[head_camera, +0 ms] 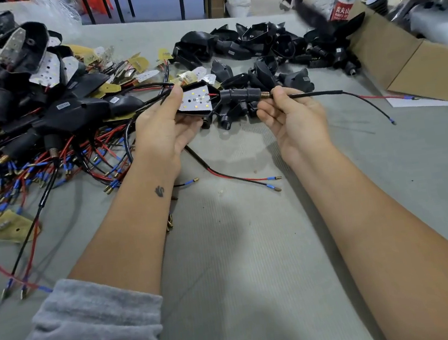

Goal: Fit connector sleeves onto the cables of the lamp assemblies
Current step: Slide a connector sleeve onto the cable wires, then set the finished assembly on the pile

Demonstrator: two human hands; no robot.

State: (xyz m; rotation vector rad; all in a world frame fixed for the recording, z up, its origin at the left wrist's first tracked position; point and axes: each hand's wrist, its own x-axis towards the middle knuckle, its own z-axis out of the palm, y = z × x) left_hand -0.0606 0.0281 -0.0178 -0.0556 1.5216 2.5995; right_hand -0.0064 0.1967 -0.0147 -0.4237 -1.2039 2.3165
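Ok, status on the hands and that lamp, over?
Left hand grips lamp assembly. Right hand pinches its cable beside the black sleeve. Loose housings behind, not obstructing.

Bare table (244, 252) near; wire heap (33, 165) left; cardboard box (401, 63) right

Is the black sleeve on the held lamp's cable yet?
On. The black sleeve sits against the lamp, cable emerging past its brass thread.

Grey worktable (249, 251), concrete floor (157, 0) beyond, black table legs (118, 5).
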